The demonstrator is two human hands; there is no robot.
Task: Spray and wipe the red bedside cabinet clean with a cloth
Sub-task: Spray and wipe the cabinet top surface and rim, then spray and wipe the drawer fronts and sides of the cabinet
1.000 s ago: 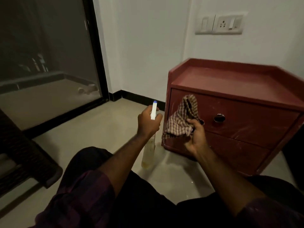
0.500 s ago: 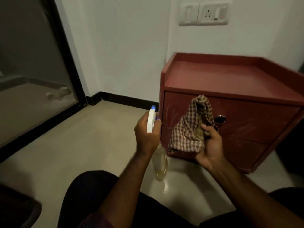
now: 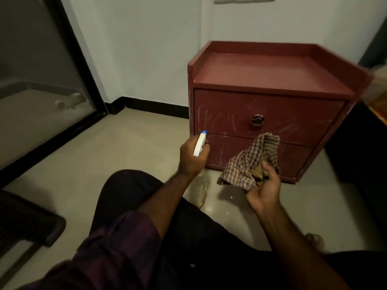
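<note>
Head view: the red bedside cabinet stands on the shiny pale floor by a white wall. White streaks mark its top drawer. The left hand grips a spray bottle near the cabinet. The right hand holds a checked cloth. A glass door is on the left.

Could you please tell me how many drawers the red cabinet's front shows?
2: the upper drawer with the round knob, and the lower drawer beneath it, partly behind the checked cloth. No others show.
</note>
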